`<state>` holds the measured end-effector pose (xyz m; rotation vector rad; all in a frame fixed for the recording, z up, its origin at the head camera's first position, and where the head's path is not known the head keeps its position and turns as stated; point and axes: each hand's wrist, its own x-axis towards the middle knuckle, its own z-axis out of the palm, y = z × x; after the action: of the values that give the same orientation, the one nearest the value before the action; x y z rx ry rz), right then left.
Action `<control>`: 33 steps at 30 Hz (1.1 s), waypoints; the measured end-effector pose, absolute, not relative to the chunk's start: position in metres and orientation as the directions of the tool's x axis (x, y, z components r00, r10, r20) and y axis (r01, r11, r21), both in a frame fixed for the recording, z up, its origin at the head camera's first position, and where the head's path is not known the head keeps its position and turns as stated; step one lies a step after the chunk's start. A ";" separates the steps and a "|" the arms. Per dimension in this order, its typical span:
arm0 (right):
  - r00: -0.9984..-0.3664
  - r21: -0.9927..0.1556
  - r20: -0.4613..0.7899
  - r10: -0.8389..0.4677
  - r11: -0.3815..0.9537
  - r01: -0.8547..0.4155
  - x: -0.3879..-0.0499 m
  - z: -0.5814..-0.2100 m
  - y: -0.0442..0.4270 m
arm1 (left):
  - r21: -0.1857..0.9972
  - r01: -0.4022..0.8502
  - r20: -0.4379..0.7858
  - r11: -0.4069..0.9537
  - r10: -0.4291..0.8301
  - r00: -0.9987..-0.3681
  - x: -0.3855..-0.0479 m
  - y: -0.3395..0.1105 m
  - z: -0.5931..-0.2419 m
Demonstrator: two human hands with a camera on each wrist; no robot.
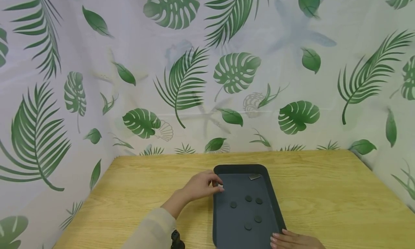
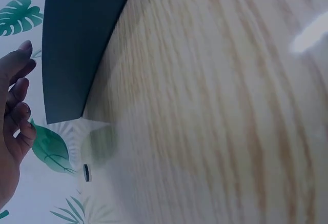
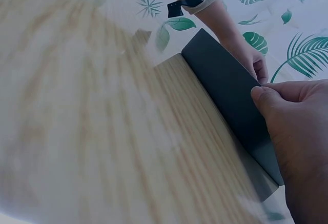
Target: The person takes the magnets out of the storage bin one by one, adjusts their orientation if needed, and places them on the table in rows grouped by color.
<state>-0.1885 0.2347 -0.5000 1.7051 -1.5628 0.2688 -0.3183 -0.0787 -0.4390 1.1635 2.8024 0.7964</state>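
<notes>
A dark grey tray (image 1: 233, 220) with raised sides lies lengthwise on the wooden table. Several small dark discs (image 1: 258, 218) are scattered over its floor, and a small shiny grey flat piece (image 1: 254, 176) lies near its far end. My left hand (image 1: 202, 185) is over the tray's far left rim, thumb and forefinger bent close together. A tiny pale spot shows between those fingertips; whether it is a held thing I cannot tell. At the near right side, my right hand (image 1: 296, 240) grips the tray's rim, its thumb (image 3: 266, 98) on the outer wall in the right wrist view.
The light wooden table (image 1: 324, 191) extends on both sides of the tray. Behind it and at the sides hangs a white cloth (image 1: 207, 98) printed with green leaves. A black wrist device (image 1: 176, 240) is below the left sleeve.
</notes>
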 end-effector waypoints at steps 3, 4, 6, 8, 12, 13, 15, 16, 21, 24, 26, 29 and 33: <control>0.223 0.378 0.672 -0.706 0.068 -0.923 -0.186 -0.499 0.232 | 0.414 0.701 0.189 0.581 0.699 -0.690 -0.315 -0.075 -0.438; 0.221 0.369 0.683 -0.696 0.068 -0.927 -0.185 -0.499 0.232 | 0.391 0.717 0.191 0.578 0.711 -0.677 -0.315 -0.074 -0.437; 0.226 0.359 0.709 -0.668 0.065 -0.931 -0.185 -0.498 0.230 | 0.338 0.745 0.193 0.576 0.732 -0.653 -0.314 -0.070 -0.437; 0.221 0.349 0.723 -0.655 0.070 -0.934 -0.183 -0.496 0.229 | 0.277 0.776 0.196 0.567 0.757 -0.623 -0.313 -0.066 -0.438; 0.196 0.304 0.760 -0.619 0.073 -0.950 -0.181 -0.496 0.228 | 0.152 0.837 0.222 0.525 0.808 -0.547 -0.311 -0.060 -0.442; 0.187 0.292 0.770 -0.611 0.076 -0.953 -0.180 -0.495 0.228 | 0.125 0.849 0.231 0.514 0.817 -0.528 -0.310 -0.059 -0.442; 0.172 0.273 0.781 -0.601 0.081 -0.959 -0.178 -0.495 0.227 | 0.075 0.863 0.242 0.499 0.830 -0.502 -0.308 -0.056 -0.442; 0.169 0.272 0.780 -0.603 0.083 -0.959 -0.178 -0.496 0.227 | 0.054 0.867 0.244 0.496 0.835 -0.493 -0.308 -0.055 -0.442; 0.172 0.274 0.769 -0.616 0.075 -0.959 -0.178 -0.497 0.229 | -0.020 0.881 0.219 0.472 0.862 -0.457 -0.309 -0.047 -0.442; 0.164 0.265 0.771 -0.616 0.077 -0.961 -0.178 -0.499 0.230 | -0.046 0.884 0.189 0.465 0.873 -0.449 -0.309 -0.043 -0.443; 0.153 0.254 0.776 -0.612 0.080 -0.964 -0.178 -0.500 0.231 | -0.067 0.880 0.160 0.470 0.876 -0.456 -0.309 -0.042 -0.443; 0.132 0.229 0.787 -0.603 0.088 -0.969 -0.177 -0.502 0.231 | -0.088 0.877 0.121 0.473 0.879 -0.462 -0.308 -0.041 -0.444; 0.138 0.230 0.792 -0.594 0.082 -0.970 -0.178 -0.502 0.231 | -0.064 0.879 0.095 0.473 0.879 -0.467 -0.308 -0.041 -0.446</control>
<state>-0.1775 0.2314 -0.5022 1.6069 -1.5504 0.5856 -0.3076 -0.0408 -0.4459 1.6740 2.7926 -0.0094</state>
